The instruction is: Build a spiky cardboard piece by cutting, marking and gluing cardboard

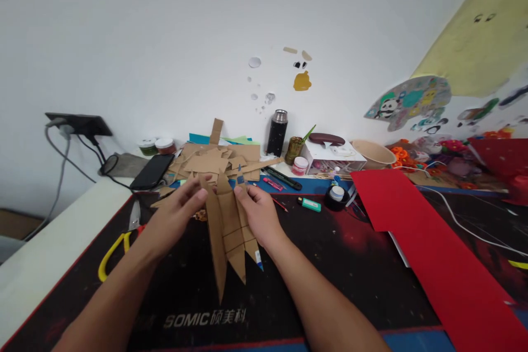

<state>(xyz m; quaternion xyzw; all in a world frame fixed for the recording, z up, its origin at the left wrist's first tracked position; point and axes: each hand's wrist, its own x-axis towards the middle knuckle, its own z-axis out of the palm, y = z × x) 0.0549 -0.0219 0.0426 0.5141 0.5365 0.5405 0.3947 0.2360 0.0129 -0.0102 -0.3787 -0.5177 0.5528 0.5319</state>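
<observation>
Over a black desk mat (338,264), my two hands hold a bundle of long pointed brown cardboard strips (226,231) marked with pencil lines. My right hand (259,214) grips the strips from the right, together with a blue pen (258,257) whose tip sticks out below. My left hand (175,215) is at the strips' upper left, its fingertips pinched on the edge of the leftmost strip.
A heap of cardboard offcuts (218,162) lies behind the hands. Yellow-handled scissors (119,242) and a black phone (152,171) are at the left. A large red paper sheet (429,242) covers the right. A black flask (277,133), tape roll (336,194), green lighter (309,204) and white organiser (334,157) stand further back.
</observation>
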